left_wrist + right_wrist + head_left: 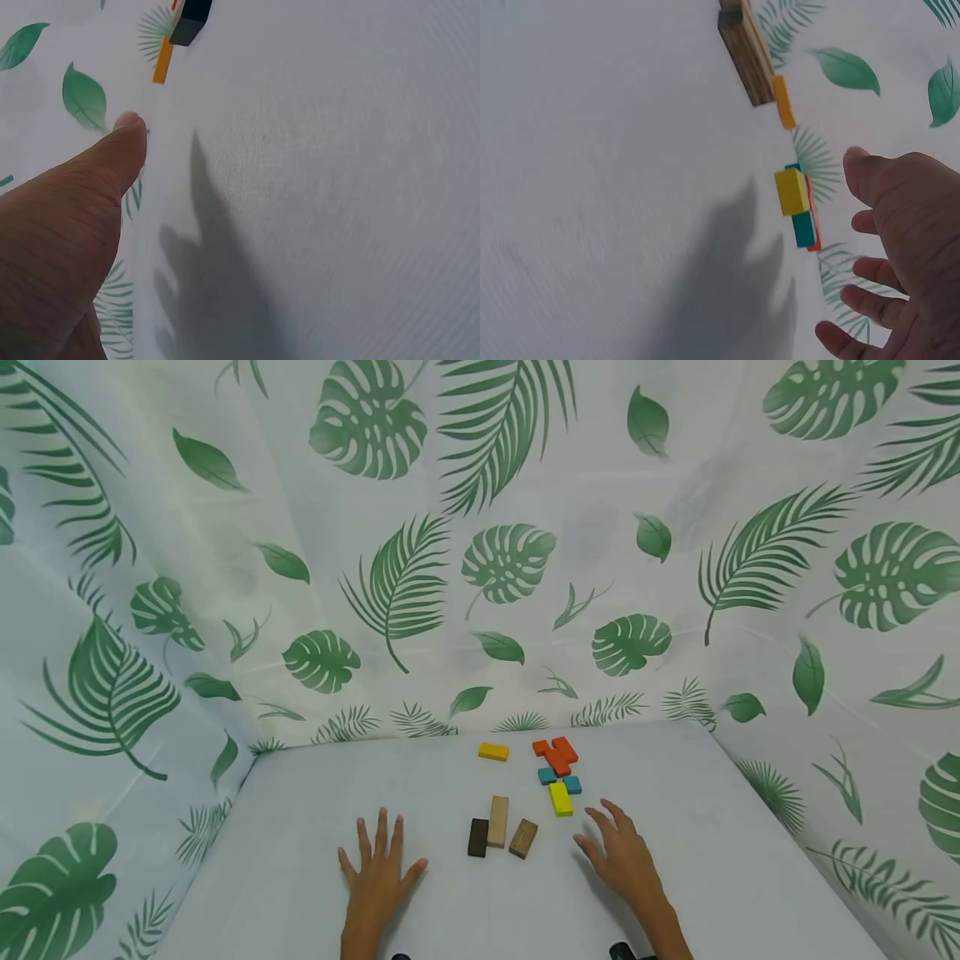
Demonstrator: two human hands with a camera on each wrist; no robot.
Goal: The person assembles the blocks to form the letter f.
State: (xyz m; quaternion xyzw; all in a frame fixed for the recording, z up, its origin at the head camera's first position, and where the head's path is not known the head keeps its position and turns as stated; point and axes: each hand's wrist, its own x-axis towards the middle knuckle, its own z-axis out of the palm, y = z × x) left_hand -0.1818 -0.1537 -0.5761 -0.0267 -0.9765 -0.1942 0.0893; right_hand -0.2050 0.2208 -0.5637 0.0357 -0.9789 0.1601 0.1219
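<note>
Fingers spread, my left hand (377,881) is over the table to the left of a dark brown block (477,837) and holds nothing. A long tan block (498,821) stands against the dark one, with a brown wooden block (523,839) just right of them. My right hand (624,864), its fingers loosely bent and holding nothing, is nearest to a yellow block (561,799). Behind that lie two teal blocks (572,785) and several orange-red blocks (558,762). In the right wrist view the thumb is apart from the yellow block (790,193).
An orange-yellow block (493,752) lies alone near the back of the white table (322,793). A leaf-patterned sheet (420,685) rises behind the table and along both sides. Black objects (621,951), partly cut off, show by the wrists at the bottom edge.
</note>
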